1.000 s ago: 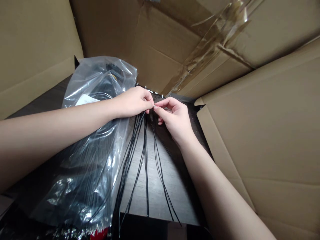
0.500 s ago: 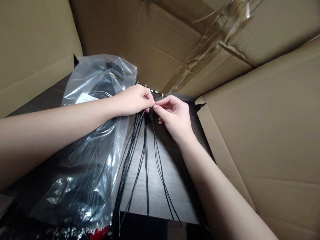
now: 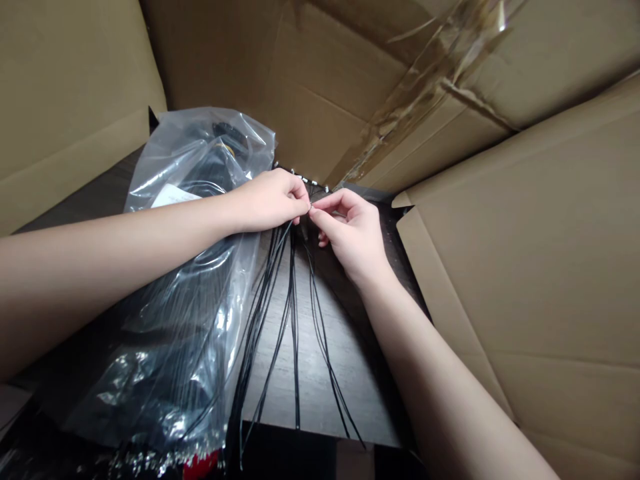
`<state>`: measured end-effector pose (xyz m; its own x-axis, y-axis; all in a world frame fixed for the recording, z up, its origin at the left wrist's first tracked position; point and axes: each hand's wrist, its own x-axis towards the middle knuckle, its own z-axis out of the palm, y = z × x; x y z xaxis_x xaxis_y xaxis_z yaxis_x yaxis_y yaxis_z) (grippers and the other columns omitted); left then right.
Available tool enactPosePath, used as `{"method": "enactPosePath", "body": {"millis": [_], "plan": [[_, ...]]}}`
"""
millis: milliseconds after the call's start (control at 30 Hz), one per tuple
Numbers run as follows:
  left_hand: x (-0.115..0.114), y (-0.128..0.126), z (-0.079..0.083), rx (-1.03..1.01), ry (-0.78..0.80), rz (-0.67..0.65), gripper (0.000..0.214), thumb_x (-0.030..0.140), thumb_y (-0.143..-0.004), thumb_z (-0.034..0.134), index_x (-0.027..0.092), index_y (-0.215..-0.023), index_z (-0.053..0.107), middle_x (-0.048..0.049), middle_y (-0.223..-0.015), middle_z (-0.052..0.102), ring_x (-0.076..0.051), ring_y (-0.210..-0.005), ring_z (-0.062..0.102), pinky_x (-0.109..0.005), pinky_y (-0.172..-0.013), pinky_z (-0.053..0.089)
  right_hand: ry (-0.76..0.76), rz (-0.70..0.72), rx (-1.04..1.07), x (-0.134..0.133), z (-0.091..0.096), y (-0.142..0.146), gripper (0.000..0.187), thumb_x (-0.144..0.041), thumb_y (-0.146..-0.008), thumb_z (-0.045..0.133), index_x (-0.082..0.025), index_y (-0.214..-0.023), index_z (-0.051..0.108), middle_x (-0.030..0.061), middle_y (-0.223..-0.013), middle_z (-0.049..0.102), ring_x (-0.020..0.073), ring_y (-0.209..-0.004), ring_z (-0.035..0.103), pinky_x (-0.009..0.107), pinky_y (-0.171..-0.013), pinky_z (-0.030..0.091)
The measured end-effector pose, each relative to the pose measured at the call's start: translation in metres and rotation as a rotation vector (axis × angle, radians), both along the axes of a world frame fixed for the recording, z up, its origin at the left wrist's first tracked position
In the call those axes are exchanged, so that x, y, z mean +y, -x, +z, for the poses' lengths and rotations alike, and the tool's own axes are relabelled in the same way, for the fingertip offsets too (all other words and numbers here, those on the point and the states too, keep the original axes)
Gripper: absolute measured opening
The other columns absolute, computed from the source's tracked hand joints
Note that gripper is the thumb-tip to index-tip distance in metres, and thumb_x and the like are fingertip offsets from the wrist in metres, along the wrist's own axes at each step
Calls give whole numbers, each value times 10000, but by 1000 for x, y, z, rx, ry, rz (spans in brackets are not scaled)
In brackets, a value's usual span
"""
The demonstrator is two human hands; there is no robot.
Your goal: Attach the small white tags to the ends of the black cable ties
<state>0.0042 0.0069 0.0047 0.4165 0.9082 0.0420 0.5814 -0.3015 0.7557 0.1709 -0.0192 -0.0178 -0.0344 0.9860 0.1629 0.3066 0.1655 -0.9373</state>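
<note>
Several thin black cords [image 3: 293, 313] lie stretched across a dark wooden surface [image 3: 310, 373], running from its near edge up to my hands. My left hand [image 3: 270, 200] is closed over the upper ends of the cords. My right hand [image 3: 350, 230] meets it fingertip to fingertip and pinches one cord end between thumb and forefinger. Small silver metal ends [image 3: 305, 179] show just beyond my left fingers. My left forearm rests across a clear plastic bag [image 3: 185, 287] full of more black cords.
Open cardboard flaps [image 3: 525, 267] surround the surface on the left, back and right, with peeling brown tape [image 3: 425, 80] on the back one. Something red [image 3: 200, 463] shows under the bag at the bottom edge.
Almost nothing has moved. My fingertips have shifted slightly on the cord ends and the view has drifted a little.
</note>
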Motion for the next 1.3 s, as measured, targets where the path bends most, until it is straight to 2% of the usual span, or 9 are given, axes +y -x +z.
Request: {"method": "enactPosePath", "body": {"millis": [300, 733, 1033, 1300], "plan": [[1, 0, -3, 14, -19, -3, 141, 178, -820, 582, 158, -825, 721, 1, -741, 724, -132, -688, 615, -269, -675, 404, 61, 17, -1, 0, 2, 2, 110, -165, -749, 680, -201, -717, 581, -44, -581, 572, 83, -442, 466, 232, -423, 369], [-4, -1, 3, 102, -31, -12, 181, 154, -783, 560, 147, -843, 731, -17, -768, 719, -130, -686, 606, -265, -675, 399, 19, 20, -83, -1, 0, 3, 91, -138, -716, 646, -194, -724, 575, -45, -646, 571, 80, -503, 460, 249, -496, 341], [-8, -4, 2, 212, -108, -28, 215, 183, -791, 559, 148, -890, 747, -30, -792, 712, -153, -717, 596, -274, -686, 387, 1, -26, -171, -6, 1, 8, 82, -131, -666, 603, -200, -693, 567, -46, -616, 565, 95, -529, 458, 257, -527, 347], [-8, -4, -1, 257, -155, -66, 227, 184, -794, 546, 152, -900, 744, -32, -818, 717, -164, -741, 605, -275, -691, 388, -35, -11, -179, -6, -3, 7, 94, -124, -658, 591, -211, -686, 568, -39, -621, 568, 109, -555, 470, 264, -550, 373]]}}
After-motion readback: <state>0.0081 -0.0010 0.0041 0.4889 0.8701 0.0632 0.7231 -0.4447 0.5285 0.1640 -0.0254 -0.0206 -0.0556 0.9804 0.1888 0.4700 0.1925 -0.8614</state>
